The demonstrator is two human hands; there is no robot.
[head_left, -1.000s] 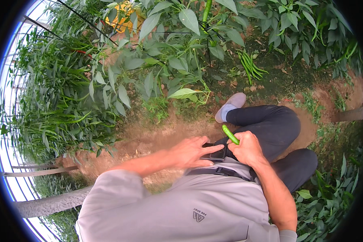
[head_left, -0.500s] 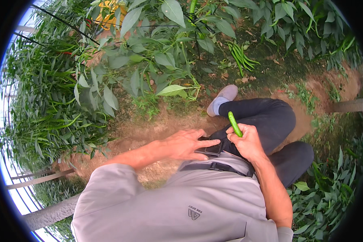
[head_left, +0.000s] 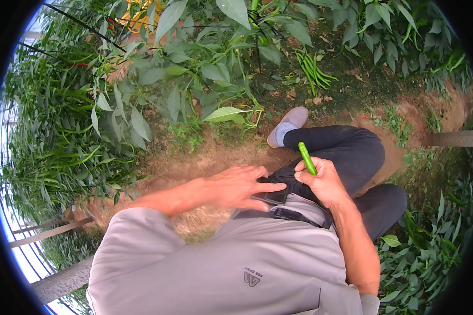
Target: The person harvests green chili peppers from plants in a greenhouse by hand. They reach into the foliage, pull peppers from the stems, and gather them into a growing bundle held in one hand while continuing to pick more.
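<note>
The lower end of the green pepper (head_left: 307,157) is hidden inside the right hand (head_left: 323,181); a dark flat object (head_left: 272,197) under the left hand (head_left: 236,186) is largely covered and cannot be identified. Bare soil path (head_left: 194,163) lies open ahead, edged by leafy plants (head_left: 194,68) and picked peppers (head_left: 312,68) beyond the shoe (head_left: 288,123). The right fingers are clenched around the pepper, upright above the thigh. The left fingers are extended, released, forefinger resting on the dark object.

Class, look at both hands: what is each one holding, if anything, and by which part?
The right hand grips a green pepper by its lower end. The left hand holds nothing; its fingers rest on a dark pouch.
</note>
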